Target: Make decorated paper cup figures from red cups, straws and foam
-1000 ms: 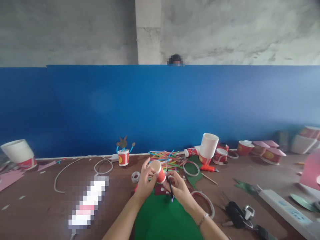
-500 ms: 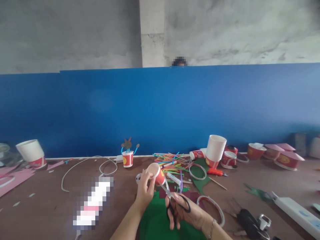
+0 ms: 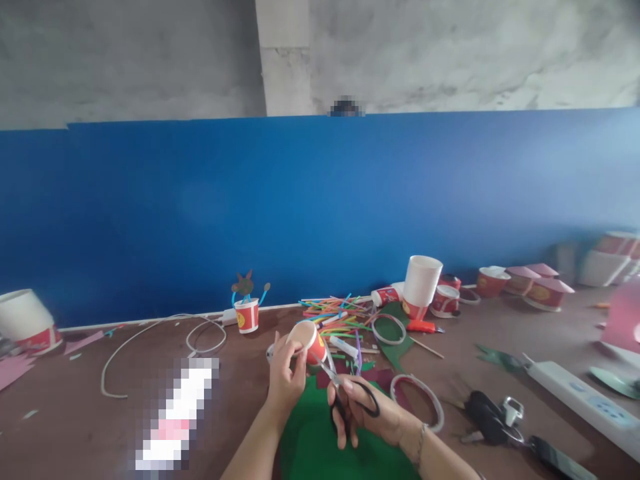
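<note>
My left hand is closed on the rim of a red and white paper cup, which is tilted with its mouth toward me and to the left. In my right hand is a pair of scissors with black handles, fingers through the loops. The scissor blades are parted and reach the cup's side; whether they touch it I cannot tell. Under both hands lies a green sheet, with dark red scraps at its far edge.
Colourful sticks are heaped behind the cup. To the right are stacked white cups, tape rolls, an orange cutter, keys and a power strip. A decorated cup stands left, before a blue partition.
The view has turned to the right, so things on the table appear shifted left. Both hands keep hold of the cup and the scissors, in nearly the same pose.
</note>
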A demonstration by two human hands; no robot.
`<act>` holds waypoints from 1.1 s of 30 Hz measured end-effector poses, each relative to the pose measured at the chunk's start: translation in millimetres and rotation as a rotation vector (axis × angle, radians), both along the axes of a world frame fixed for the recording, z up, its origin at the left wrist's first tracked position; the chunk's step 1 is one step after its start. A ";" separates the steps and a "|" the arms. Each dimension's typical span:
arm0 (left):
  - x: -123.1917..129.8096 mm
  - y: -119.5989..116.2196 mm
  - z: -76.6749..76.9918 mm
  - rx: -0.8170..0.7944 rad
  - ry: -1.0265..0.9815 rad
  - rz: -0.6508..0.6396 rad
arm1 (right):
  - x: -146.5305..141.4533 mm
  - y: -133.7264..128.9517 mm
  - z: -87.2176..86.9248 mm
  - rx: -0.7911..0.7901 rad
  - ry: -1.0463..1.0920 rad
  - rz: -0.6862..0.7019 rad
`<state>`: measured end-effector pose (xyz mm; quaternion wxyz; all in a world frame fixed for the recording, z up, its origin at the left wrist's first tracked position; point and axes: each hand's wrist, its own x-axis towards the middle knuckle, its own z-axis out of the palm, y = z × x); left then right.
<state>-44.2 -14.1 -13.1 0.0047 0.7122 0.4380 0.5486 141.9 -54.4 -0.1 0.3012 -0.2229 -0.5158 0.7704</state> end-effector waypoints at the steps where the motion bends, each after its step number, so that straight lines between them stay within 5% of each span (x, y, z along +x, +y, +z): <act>1: -0.1 -0.1 0.1 -0.005 0.000 0.003 | 0.1 0.3 -0.8 -0.003 0.004 -0.004; 13: 1.0 -1.3 7.7 -0.028 0.080 0.050 | 5.7 2.4 1.0 -0.123 -0.035 -0.032; 21: -0.4 1.2 4.3 -0.053 0.108 0.021 | -1.5 -4.8 15.7 0.260 -0.505 -0.330; 28: -0.1 2.6 1.1 -0.044 0.115 0.045 | 6.7 -0.7 14.6 -0.401 -0.049 -0.199; 33: 0.4 2.6 1.0 -0.033 0.124 0.024 | 3.8 -3.2 19.2 0.000 -0.348 -0.278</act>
